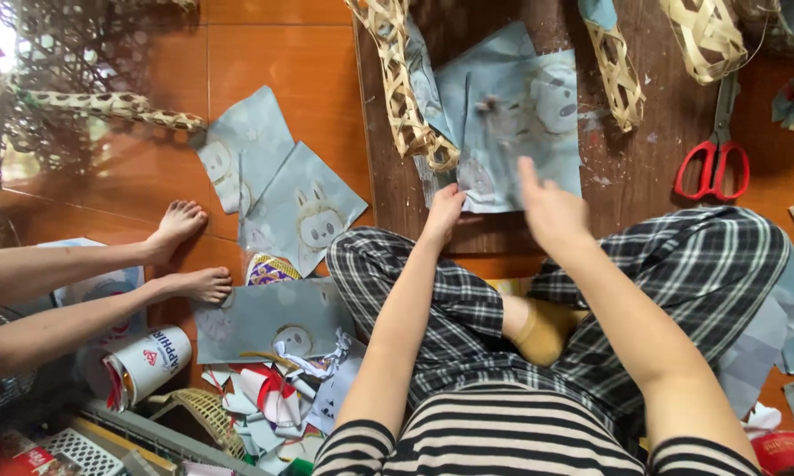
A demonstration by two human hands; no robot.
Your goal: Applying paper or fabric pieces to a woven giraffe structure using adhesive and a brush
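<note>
We're down on a home's tiled floor (pixel 282 53), a craft corner: woven bamboo strips (pixel 406 97), red scissors (pixel 714 159), paper scraps (pixel 264 405).

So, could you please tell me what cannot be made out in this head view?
- Right hand: fingers smeared by motion blur over the blue paper.
- Left hand: fingertips hidden under that paper's edge.
- Woven baskets: cut off by the top edge.
- Red tin: cut off at the bottom corner.

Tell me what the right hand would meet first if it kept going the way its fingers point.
The right hand points away from the body, across the pale blue printed paper sheet already under its blurred fingertips. Beyond that, probably the woven bamboo strip, though depth is unclear.
</note>
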